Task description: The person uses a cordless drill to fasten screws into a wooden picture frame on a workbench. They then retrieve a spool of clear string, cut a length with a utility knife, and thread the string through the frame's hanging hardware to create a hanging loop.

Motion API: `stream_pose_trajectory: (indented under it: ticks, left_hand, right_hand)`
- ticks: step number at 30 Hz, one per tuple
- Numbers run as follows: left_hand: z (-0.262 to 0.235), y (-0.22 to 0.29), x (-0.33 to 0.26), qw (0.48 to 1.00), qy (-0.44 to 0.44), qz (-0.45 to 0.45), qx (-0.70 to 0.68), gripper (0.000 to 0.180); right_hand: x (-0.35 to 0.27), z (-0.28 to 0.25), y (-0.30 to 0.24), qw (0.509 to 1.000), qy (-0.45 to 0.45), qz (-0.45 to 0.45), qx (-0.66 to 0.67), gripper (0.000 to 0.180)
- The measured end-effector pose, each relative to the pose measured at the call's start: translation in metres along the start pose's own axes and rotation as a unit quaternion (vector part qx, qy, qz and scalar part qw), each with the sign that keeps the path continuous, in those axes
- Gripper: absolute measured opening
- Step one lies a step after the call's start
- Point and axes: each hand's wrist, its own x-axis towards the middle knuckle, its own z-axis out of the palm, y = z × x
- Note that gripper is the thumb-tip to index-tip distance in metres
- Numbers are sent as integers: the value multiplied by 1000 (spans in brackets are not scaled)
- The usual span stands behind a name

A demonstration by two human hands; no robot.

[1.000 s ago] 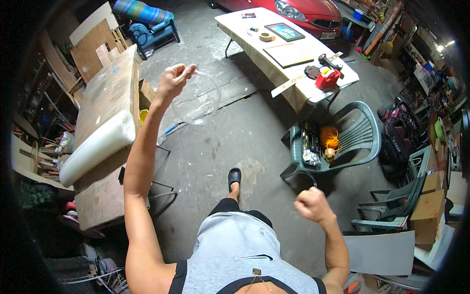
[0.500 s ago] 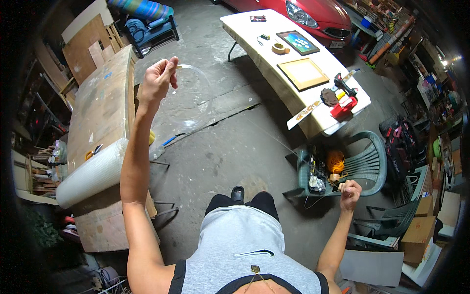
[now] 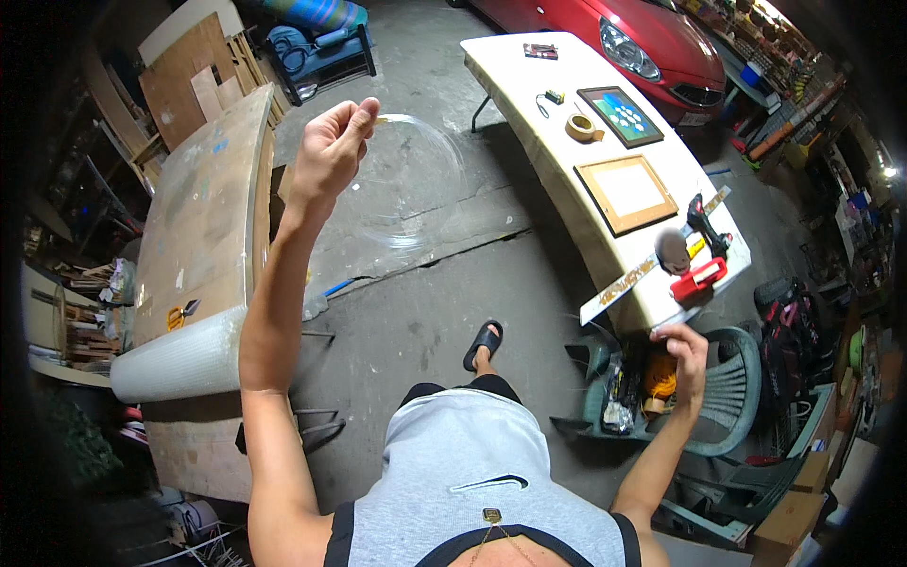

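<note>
My left hand [image 3: 331, 156] is raised high in front of me, its fingers pinched on the edge of a thin clear plastic sheet [image 3: 408, 184] that hangs curved over the concrete floor. My right hand [image 3: 682, 345] is low at the right with its fingers curled and nothing visible in them. It sits just below the near end of the white folding table [image 3: 557, 180], close to a long ruler [image 3: 619, 283] and above a green plastic chair [image 3: 742, 397].
On the table lie a wooden frame [image 3: 628, 194], a dark framed picture [image 3: 621, 113], a tape roll [image 3: 583, 128], a black drill [image 3: 704, 222] and a red tool [image 3: 697, 281]. A wooden workbench [image 3: 203, 208] with a bubble-wrap roll [image 3: 175, 359] stands left. A red car [image 3: 614, 38] is parked behind.
My left hand has lifted the clear sheet higher and nearer. My right hand has dropped from chest height out to the right, to the table's near end.
</note>
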Motion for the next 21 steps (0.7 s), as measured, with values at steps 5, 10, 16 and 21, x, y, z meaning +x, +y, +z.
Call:
stream_pose_trajectory:
  ticks: [5, 10, 16, 21]
  left_hand:
    - [39, -5, 60, 999, -9, 46, 11, 37]
    - [83, -29, 120, 984, 29, 135, 116, 39]
    - [59, -82, 193, 970, 93, 111, 197, 38]
    - [80, -129, 255, 989, 43, 84, 115, 37]
  right_hand:
    - [147, 84, -76, 975, -113, -186, -40, 36]
    - [282, 197, -107, 918, -213, -313, -119, 19]
    - [364, 114, -62, 951, -49, -284, -113, 24]
    - [408, 119, -32, 957, 15, -275, -92, 25]
